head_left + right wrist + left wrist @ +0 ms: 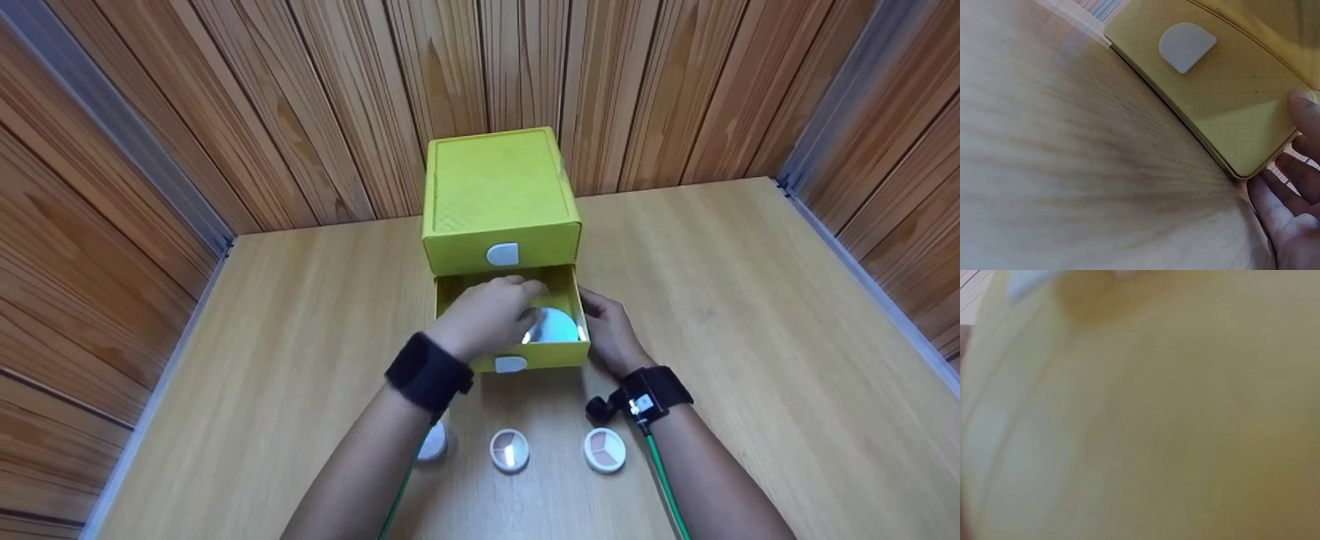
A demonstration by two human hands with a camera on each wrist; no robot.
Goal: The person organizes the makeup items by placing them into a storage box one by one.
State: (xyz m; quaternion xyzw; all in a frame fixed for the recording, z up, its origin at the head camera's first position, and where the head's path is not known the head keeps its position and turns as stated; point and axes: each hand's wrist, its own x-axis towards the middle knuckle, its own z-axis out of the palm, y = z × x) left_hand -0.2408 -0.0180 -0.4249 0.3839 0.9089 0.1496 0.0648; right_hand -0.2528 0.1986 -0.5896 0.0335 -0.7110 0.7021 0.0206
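A yellow two-tier drawer box [499, 187] stands on the table with its lower drawer [551, 355] pulled out. A shiny, reflective round disc [556, 325] lies in the drawer's right part. My left hand [484, 311] reaches into the drawer from the front, fingers at the disc's left edge; blur hides whether they pinch it. At the drawer's right front corner, my right hand [615, 330] holds the side. In the right wrist view its thumb [1302, 109] lies against the drawer front and the other fingers bend along the side. The left wrist view is mostly blurred yellow drawer front [1157, 410].
Three small round compacts lie in front of the box: a left one [433, 442] partly behind the left forearm, a middle one [509, 451] and a right one [604, 450] with pinkish sections. Wood-panelled walls [337, 112] enclose the table [315, 300]. Green cables run along both forearms.
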